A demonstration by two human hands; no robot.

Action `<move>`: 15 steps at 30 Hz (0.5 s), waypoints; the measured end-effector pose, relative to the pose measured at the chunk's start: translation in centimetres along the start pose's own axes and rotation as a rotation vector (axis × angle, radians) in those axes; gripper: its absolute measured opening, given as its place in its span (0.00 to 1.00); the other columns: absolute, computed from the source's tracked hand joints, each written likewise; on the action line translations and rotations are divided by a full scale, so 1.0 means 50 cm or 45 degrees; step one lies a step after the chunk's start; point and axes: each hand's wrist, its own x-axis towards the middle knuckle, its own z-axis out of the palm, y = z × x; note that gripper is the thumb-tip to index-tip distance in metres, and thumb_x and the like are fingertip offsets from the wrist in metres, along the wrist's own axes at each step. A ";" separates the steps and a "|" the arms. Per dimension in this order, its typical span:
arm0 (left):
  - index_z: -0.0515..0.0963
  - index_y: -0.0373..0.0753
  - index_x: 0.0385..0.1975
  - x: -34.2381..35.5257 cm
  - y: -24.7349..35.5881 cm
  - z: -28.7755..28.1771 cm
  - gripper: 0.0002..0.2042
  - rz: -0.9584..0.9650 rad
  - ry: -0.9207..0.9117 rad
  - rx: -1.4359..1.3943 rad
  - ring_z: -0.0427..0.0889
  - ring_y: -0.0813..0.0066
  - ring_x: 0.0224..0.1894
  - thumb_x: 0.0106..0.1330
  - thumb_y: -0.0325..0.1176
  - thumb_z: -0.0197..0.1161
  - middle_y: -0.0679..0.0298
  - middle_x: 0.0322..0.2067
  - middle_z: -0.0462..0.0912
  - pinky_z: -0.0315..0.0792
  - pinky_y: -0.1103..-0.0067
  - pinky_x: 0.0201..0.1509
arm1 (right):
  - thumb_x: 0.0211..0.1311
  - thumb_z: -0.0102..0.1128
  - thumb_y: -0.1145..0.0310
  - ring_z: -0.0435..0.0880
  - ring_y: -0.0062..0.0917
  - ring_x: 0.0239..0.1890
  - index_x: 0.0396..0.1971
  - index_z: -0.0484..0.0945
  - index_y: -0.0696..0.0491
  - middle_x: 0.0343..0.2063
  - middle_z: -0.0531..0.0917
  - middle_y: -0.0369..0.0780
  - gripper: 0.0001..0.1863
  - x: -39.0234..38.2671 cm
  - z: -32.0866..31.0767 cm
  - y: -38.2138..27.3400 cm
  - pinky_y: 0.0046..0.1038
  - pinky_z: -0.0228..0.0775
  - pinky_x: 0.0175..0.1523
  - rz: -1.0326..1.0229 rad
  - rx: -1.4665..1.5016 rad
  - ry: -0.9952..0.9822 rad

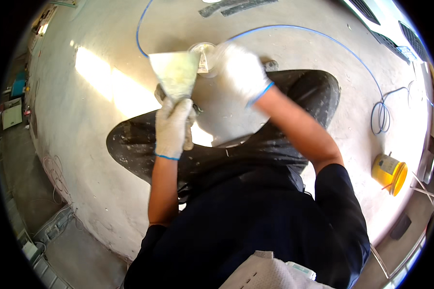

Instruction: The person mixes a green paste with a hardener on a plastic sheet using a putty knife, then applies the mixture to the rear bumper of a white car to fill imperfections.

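My left hand (172,125), in a white glove with a blue cuff, is closed on a wide trapezoid scraper (173,70), its face smeared pale yellow-cream, held upright. My right hand (241,72), also gloved, is smeared by motion beside a round container (203,54), which has a pale flat piece showing in it, partly hidden by the scraper and hand; its fingers and anything in them cannot be made out. Both forearms reach over my crossed legs in dark, paint-spotted trousers (130,139).
A blue hose (289,26) curves over the floor into loops at the right, near a tipped yellow bucket (386,171). Dark strips (246,6) lie at the top. A white vehicle's front (390,33) is at top right. Thin cables (55,178) lie at left.
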 end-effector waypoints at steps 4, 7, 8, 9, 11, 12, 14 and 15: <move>0.75 0.31 0.50 -0.038 0.019 -0.030 0.10 0.161 -0.112 0.057 0.63 0.87 0.10 0.75 0.29 0.56 0.67 0.20 0.74 0.54 0.87 0.09 | 0.68 0.62 0.58 0.81 0.24 0.29 0.44 0.83 0.61 0.27 0.86 0.45 0.19 -0.168 -0.124 0.205 0.31 0.75 0.37 0.862 0.915 -0.151; 0.69 0.31 0.62 -0.016 -0.008 -0.060 0.18 0.173 -0.006 0.085 0.68 0.87 0.20 0.73 0.26 0.54 0.66 0.27 0.79 0.66 0.89 0.23 | 0.63 0.62 0.59 0.80 0.22 0.32 0.45 0.82 0.64 0.29 0.84 0.50 0.22 -0.324 -0.252 0.225 0.33 0.75 0.43 1.038 0.585 -0.683; 0.65 0.32 0.66 -0.002 -0.016 -0.065 0.22 0.201 0.048 0.133 0.69 0.86 0.20 0.73 0.25 0.54 0.64 0.30 0.80 0.67 0.89 0.24 | 0.62 0.61 0.60 0.80 0.22 0.33 0.44 0.82 0.66 0.28 0.85 0.48 0.22 -0.398 -0.284 0.244 0.31 0.75 0.42 1.158 0.520 -0.611; 0.60 0.32 0.70 0.012 -0.024 -0.067 0.26 0.227 0.095 0.187 0.70 0.86 0.21 0.73 0.25 0.54 0.62 0.32 0.81 0.68 0.88 0.25 | 0.63 0.61 0.59 0.82 0.22 0.32 0.44 0.82 0.64 0.28 0.86 0.45 0.22 -0.473 -0.295 0.268 0.31 0.75 0.41 1.327 0.485 -0.452; 0.42 0.39 0.78 0.031 -0.030 -0.065 0.38 0.235 0.172 0.123 0.72 0.86 0.23 0.73 0.23 0.54 0.57 0.36 0.82 0.70 0.87 0.25 | 0.65 0.60 0.59 0.85 0.28 0.30 0.41 0.85 0.63 0.29 0.88 0.44 0.20 -0.592 -0.334 0.322 0.33 0.76 0.40 1.506 0.278 -0.293; 0.39 0.39 0.78 0.039 -0.025 -0.060 0.40 0.227 0.136 0.106 0.72 0.85 0.23 0.71 0.22 0.56 0.57 0.35 0.80 0.70 0.86 0.24 | 0.65 0.60 0.59 0.87 0.34 0.30 0.39 0.84 0.63 0.30 0.88 0.46 0.19 -0.648 -0.322 0.342 0.36 0.76 0.37 1.560 -0.039 -0.194; 0.39 0.39 0.78 0.050 -0.019 -0.048 0.42 0.229 0.069 0.066 0.72 0.84 0.24 0.69 0.21 0.58 0.58 0.35 0.78 0.71 0.86 0.25 | 0.66 0.60 0.58 0.86 0.46 0.27 0.36 0.84 0.59 0.31 0.87 0.50 0.16 -0.666 -0.284 0.320 0.43 0.76 0.30 1.524 -0.304 -0.027; 0.41 0.39 0.78 0.055 -0.022 -0.044 0.41 0.237 0.040 0.044 0.72 0.83 0.24 0.69 0.22 0.58 0.58 0.35 0.78 0.71 0.85 0.25 | 0.66 0.60 0.59 0.86 0.44 0.25 0.37 0.84 0.53 0.27 0.85 0.49 0.13 -0.636 -0.243 0.279 0.44 0.78 0.30 1.095 -0.658 -0.141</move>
